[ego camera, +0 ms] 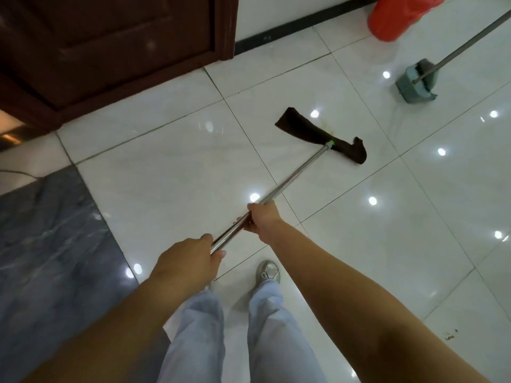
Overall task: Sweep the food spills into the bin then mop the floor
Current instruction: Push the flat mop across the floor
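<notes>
Glossy white floor [171,172]: left hand [188,261] and right hand [261,219] grip a mop [320,135], whose wet trail could cause slipping.

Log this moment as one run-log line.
stage: mopping | left hand: holds mop handle | right hand: holds handle further down | mop head: flat on floor | dustpan: set aside

hands [190,258]: 2; mop [320,134]: 1; dustpan [417,82]: 1; bin [401,15]: 1
</notes>
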{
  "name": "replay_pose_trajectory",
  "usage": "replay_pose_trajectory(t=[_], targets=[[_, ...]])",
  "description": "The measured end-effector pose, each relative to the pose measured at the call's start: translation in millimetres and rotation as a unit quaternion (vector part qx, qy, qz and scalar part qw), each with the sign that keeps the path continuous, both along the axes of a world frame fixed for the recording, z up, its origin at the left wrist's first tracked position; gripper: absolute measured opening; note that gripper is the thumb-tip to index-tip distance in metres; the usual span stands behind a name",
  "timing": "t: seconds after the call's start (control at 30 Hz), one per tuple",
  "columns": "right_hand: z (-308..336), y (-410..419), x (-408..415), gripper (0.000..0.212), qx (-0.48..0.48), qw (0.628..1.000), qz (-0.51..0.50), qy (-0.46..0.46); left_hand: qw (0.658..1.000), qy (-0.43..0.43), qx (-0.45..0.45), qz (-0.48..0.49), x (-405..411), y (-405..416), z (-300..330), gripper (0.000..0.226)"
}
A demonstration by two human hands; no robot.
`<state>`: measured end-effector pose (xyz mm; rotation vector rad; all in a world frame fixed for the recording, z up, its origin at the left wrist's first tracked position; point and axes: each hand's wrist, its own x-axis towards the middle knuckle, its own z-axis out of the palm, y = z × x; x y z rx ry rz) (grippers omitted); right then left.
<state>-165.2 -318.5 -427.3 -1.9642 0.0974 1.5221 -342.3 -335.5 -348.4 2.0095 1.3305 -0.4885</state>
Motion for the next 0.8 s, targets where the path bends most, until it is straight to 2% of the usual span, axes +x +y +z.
replay_pose_trajectory(t=[0.27,0.47,0.67,0.77,0.8], targets=[[14,3,-54,0.035,-0.023,0.999,0.022,0.004,0.999,0.029,-0.025,0.015,-45,5,16,0.032],[-6,4,-41,0.036,-0.091,0.994,0.053,-0.015,0.997,0.025,-0.065,0.042,-30,-15,-6,0.031],[-18,4,-1,0.04,-0.099,0.992,0.069,-0.032,0.993,-0.006,-0.095,0.066,8,-21,-19,0.027],[-27,6,21,0.019,-0.105,0.993,0.056,-0.026,0.993,-0.005,-0.096,0.074,30,-24,-24,0.027],[-29,5,29,0.02,-0.113,0.992,0.052,-0.02,0.993,0.002,-0.089,0.072,38,-24,-26,0.028]])
